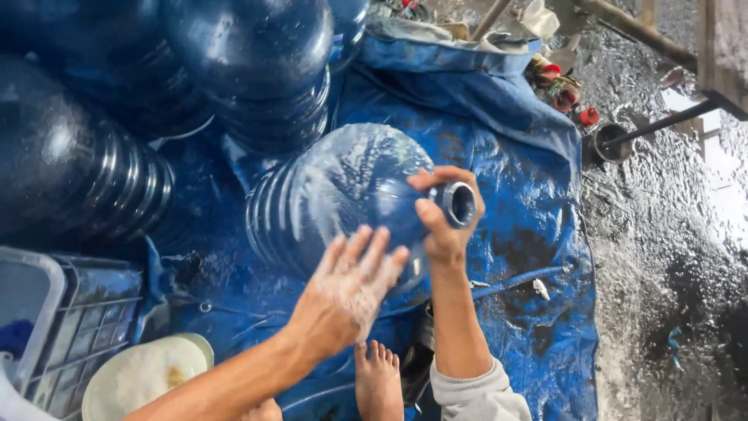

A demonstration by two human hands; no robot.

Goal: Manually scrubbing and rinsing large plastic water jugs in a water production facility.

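Large blue water jug (335, 195) lying on its side on a blue tarpaulin (514, 234), neck pointing right, shoulder and ribbed body coated in white soap foam. Right hand (444, 214) wrapped around the grey neck (460, 203) of the jug, thumb over the top, fingers curled beneath, gripping it firmly. Left hand (351, 292) laid flat and open against the jug's lower shoulder, fingers spread and extended, palm and back of the hand covered in suds, touching the plastic but not closed on anything. Grey sleeve (475, 398) pushed up on the right forearm; left forearm bare. Bare foot (378, 382) planted on the tarpaulin just below the jug, between the two arms.

More dark blue jugs (249, 70) stacked on their sides behind and to the left, well packed together, ribbed bands showing. Blue plastic crate (86, 320) with a grid wall at lower left, a pale translucent tub (23, 304) just beside it. White round basin (144, 374) with pale foamy contents near the left forearm. Wet, glistening concrete floor (670, 257) along the right edge of the tarpaulin. Small cluster of red caps (565, 90) at the tarpaulin's upper right corner, a dark round cup (612, 144) on the wet floor near them, a dark rod running from it. Tarpaulin crumpled and folded at the top, stained darker beneath the jug's neck.
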